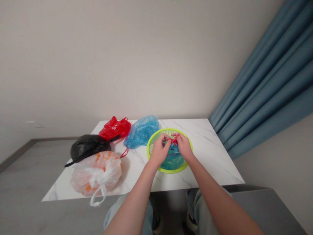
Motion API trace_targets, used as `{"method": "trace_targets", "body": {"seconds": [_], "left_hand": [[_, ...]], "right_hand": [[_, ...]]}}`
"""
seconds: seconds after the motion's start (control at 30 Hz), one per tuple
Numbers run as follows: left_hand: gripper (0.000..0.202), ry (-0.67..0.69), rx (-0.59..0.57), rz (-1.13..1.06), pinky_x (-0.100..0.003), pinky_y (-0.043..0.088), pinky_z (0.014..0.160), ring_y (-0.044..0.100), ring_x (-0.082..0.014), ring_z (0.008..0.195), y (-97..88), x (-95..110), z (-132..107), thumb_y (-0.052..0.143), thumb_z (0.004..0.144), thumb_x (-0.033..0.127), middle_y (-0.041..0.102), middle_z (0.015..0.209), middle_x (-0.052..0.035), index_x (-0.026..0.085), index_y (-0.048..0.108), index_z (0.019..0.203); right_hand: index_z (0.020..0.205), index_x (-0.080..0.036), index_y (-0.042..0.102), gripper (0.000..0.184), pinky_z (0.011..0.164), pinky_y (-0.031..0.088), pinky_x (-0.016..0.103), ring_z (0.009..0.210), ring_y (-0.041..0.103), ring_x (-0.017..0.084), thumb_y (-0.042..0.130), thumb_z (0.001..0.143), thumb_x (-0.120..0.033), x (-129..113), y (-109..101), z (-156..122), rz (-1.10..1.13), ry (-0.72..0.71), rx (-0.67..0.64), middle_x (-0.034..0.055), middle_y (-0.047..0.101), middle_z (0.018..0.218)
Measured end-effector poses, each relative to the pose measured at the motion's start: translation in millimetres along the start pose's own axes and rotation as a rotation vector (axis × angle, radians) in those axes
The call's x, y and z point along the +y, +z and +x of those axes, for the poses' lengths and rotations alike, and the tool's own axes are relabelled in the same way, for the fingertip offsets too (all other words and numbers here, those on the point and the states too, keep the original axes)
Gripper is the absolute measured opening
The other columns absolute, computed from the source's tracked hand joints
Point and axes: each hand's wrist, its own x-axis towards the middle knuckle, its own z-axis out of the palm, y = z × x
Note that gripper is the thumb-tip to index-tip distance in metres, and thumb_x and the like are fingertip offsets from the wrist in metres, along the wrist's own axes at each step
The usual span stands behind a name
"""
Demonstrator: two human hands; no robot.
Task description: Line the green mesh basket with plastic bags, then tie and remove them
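In the head view a lime-green mesh basket [149,150] stands on the table, with a blue-green plastic bag [173,161] inside it. Over the basket my left hand [160,148] is closed on a red drawstring [174,140] at the bag's top. My right hand [184,147] pinches the same red drawstring, a little to the right. The two hands' fingertips are close together, and the bag's gathered top is partly hidden beneath them.
A knotted blue bag [144,130] with a red drawstring, a red bag [116,128], a black bag [88,147] and a white-and-orange bag [97,173] lie on the left of the white marbled table [207,163]. A wall stands behind; a blue curtain [269,78] hangs at right.
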Motion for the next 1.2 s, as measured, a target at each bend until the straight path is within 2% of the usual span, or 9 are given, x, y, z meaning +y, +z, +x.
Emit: {"method": "trace_targets", "body": {"seconds": [0.1,0.23,0.4,0.47,0.53,0.77,0.97,1.07,1.2], "left_hand": [[0.019,0.034,-0.069,0.098,-0.025,0.039,0.064,0.051,-0.0128,0.063,0.8,5,-4,0.058,0.087,0.036,0.059,0.073,0.0023,0.021,0.050,0.079],[0.023,0.067,-0.055,0.181,-0.025,0.038,0.063,0.049,-0.0119,0.060,2.9,6,-5,0.060,0.086,0.035,0.057,0.073,0.0033,0.022,0.044,0.076],[0.017,0.012,-0.057,-0.027,-0.027,0.044,0.068,0.061,-0.0151,0.067,6.2,1,-4,0.053,0.092,0.037,0.065,0.077,0.0012,0.023,0.046,0.098],[0.019,-0.039,-0.060,-0.080,-0.028,0.045,0.068,0.064,-0.0162,0.068,7.9,-2,-2,0.048,0.095,0.039,0.066,0.074,0.0012,0.023,0.047,0.105],[0.023,-0.078,-0.043,-0.095,-0.028,0.046,0.065,0.064,-0.0164,0.067,9.3,-6,0,0.050,0.094,0.040,0.066,0.072,0.0015,0.022,0.051,0.107],[0.019,-0.003,0.021,-0.010,-0.028,0.048,0.076,0.065,-0.0161,0.078,7.1,-4,3,0.056,0.091,0.036,0.070,0.087,-0.0038,0.019,0.063,0.084],[0.014,0.021,-0.069,-0.006,-0.029,0.049,0.078,0.065,-0.0173,0.084,5.1,-3,0,0.062,0.087,0.034,0.071,0.093,-0.0031,0.022,0.065,0.094],[0.012,0.026,-0.054,0.002,-0.029,0.050,0.078,0.065,-0.0174,0.084,5.3,-5,0,0.065,0.085,0.031,0.071,0.093,-0.0033,0.021,0.066,0.092],[0.012,0.009,-0.006,0.003,-0.028,0.050,0.075,0.066,-0.0162,0.074,4.9,-5,0,0.063,0.086,0.032,0.071,0.079,-0.0013,0.021,0.064,0.085]], "right_hand": [[0.088,-0.018,0.068,0.038,0.061,0.043,0.027,0.063,0.054,0.017,0.044,0.091,-0.047,0,-1,0,-0.029,-0.028,-0.030,0.0021,0.064,0.070],[0.087,-0.018,0.068,0.040,0.064,0.045,0.028,0.070,0.058,0.017,0.044,0.092,-0.050,0,0,-1,0.001,-0.049,-0.114,0.0042,0.067,0.078],[0.092,-0.019,0.067,0.041,0.055,0.044,0.026,0.062,0.053,0.015,0.045,0.092,-0.053,0,3,-3,0.046,-0.007,-0.142,0.0029,0.064,0.073],[0.094,-0.019,0.067,0.042,0.054,0.044,0.025,0.062,0.054,0.015,0.047,0.090,-0.055,1,4,-4,0.083,0.020,-0.149,0.0031,0.065,0.076],[0.093,-0.019,0.067,0.041,0.056,0.046,0.025,0.066,0.056,0.015,0.049,0.090,-0.056,3,4,-4,0.103,0.020,-0.169,0.0040,0.066,0.082],[0.092,-0.020,0.067,0.039,0.064,0.046,0.026,0.073,0.058,0.016,0.045,0.093,-0.052,7,4,-3,0.056,-0.037,-0.218,0.0042,0.066,0.085],[0.084,-0.020,0.065,0.036,0.067,0.046,0.028,0.076,0.058,0.018,0.044,0.093,-0.048,-1,3,-5,0.045,-0.085,-0.177,0.0044,0.067,0.084],[0.086,-0.020,0.066,0.036,0.063,0.045,0.027,0.071,0.057,0.017,0.044,0.092,-0.046,-4,3,-5,0.051,-0.062,-0.169,0.0039,0.066,0.081],[0.089,-0.019,0.067,0.033,0.051,0.038,0.025,0.056,0.048,0.014,0.046,0.090,-0.045,-1,5,-4,0.148,0.039,-0.191,0.0005,0.058,0.066]]}}
